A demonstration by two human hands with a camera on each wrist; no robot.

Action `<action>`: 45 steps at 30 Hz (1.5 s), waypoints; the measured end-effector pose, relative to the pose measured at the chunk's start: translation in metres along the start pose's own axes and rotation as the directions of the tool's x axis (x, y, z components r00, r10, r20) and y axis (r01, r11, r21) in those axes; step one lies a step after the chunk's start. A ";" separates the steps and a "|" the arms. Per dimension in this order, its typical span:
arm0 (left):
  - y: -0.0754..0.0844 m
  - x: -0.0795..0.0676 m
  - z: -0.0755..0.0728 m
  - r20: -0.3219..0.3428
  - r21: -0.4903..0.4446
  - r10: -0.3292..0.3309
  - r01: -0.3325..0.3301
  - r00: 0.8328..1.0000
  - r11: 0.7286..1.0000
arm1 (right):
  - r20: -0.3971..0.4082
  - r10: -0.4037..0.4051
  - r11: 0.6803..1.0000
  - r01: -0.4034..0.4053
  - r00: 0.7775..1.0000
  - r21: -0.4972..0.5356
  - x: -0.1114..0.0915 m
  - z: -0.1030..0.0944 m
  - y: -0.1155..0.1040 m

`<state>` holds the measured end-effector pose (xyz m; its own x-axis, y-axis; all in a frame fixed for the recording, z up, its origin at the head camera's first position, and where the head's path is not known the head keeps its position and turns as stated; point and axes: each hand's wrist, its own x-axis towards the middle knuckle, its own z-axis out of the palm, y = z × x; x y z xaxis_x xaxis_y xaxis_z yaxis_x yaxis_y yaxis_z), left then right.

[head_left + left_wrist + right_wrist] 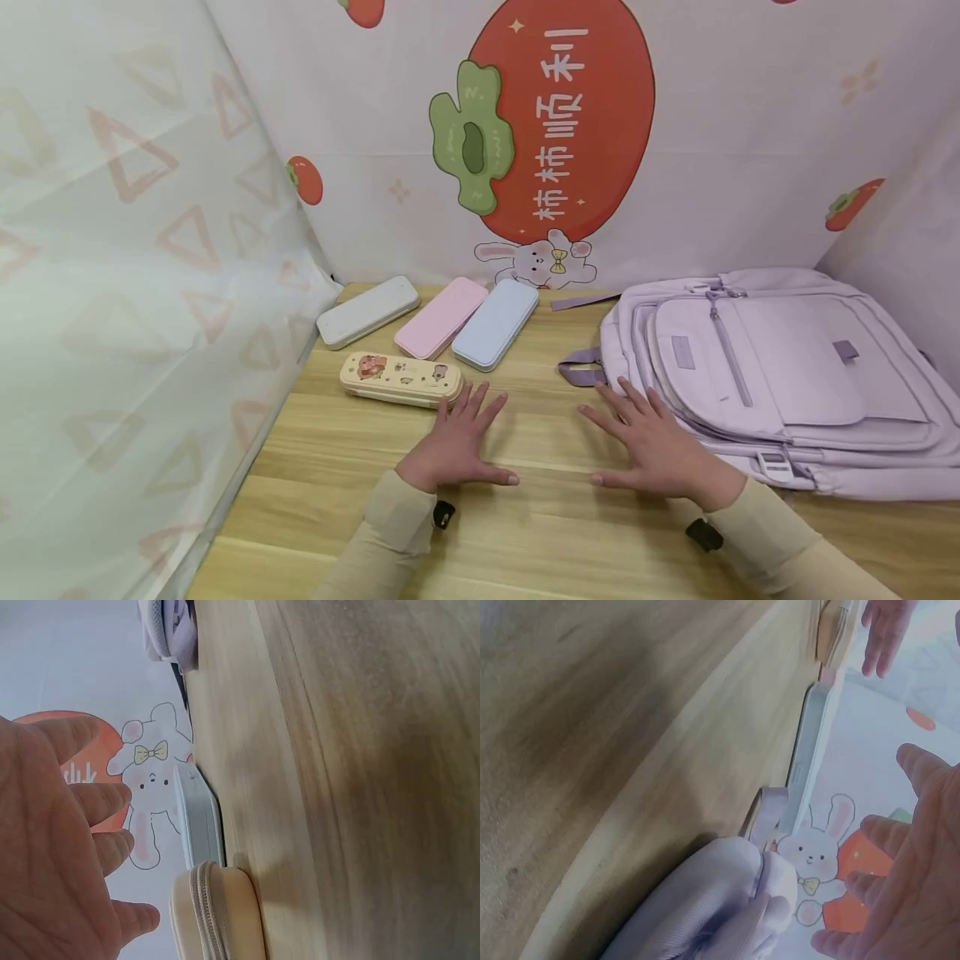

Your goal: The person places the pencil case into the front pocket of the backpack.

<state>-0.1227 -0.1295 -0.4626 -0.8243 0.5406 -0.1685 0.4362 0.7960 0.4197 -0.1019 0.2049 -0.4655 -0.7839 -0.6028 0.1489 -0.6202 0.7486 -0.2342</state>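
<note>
My left hand (pixel 459 443) is held over the wooden table with fingers spread, its fingertips near the right end of a cream zippered pencil case (pixel 401 379) printed with small animals. My right hand (pixel 660 450) is spread too, beside the lower left side of a lilac backpack (pixel 795 358) that lies flat. Both palms hold nothing. Behind the cream case lie a white case (pixel 367 312), a pink case (pixel 441 318) and a light blue case (pixel 496 325). In the left wrist view the zipper of the cream case (pixel 232 915) shows below the fingers.
The backpack's purple top loop (pixel 581 367) and a strap (pixel 585 302) stick out to its left. A white cloth with a large printed persimmon (pixel 600 125) hangs behind the table (pixel 525 533). Another patterned cloth (pixel 150 275) borders the left side.
</note>
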 end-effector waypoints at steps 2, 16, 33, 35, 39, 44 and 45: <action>-0.002 0.000 0.000 -0.006 0.010 0.000 0.000 1.000 1.000 | -0.011 -0.004 1.000 0.004 1.000 -0.010 0.000 -0.002 0.002; -0.014 -0.001 -0.016 -0.051 0.013 -0.048 0.049 0.998 0.999 | -0.064 0.039 0.999 -0.039 0.997 -0.003 0.000 -0.019 0.015; -0.046 0.001 -0.031 -0.174 -0.041 -0.067 0.061 0.982 0.997 | -0.153 0.143 0.989 -0.134 0.978 0.070 -0.010 -0.024 0.041; -0.052 0.000 -0.033 -0.190 -0.043 -0.077 0.070 0.979 0.997 | -0.153 0.169 0.983 -0.156 0.974 0.095 -0.011 -0.025 0.043; -0.059 -0.004 -0.038 -0.206 -0.066 -0.106 0.094 0.973 0.993 | -0.141 0.240 0.964 -0.219 0.961 0.148 -0.012 -0.026 0.050; -0.071 -0.007 -0.043 -0.242 -0.071 -0.132 0.118 0.961 0.991 | -0.144 0.315 0.940 -0.287 0.938 0.183 -0.013 -0.028 0.056; -0.074 -0.007 -0.044 -0.252 -0.067 -0.133 0.119 0.959 0.991 | -0.142 0.328 0.935 -0.299 0.934 0.190 -0.014 -0.028 0.057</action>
<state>-0.1647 -0.2041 -0.4529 -0.9390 0.3439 0.0079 0.3095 0.8346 0.4558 -0.1272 0.2634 -0.4537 -0.9396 -0.2784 0.1992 -0.3399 0.8280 -0.4460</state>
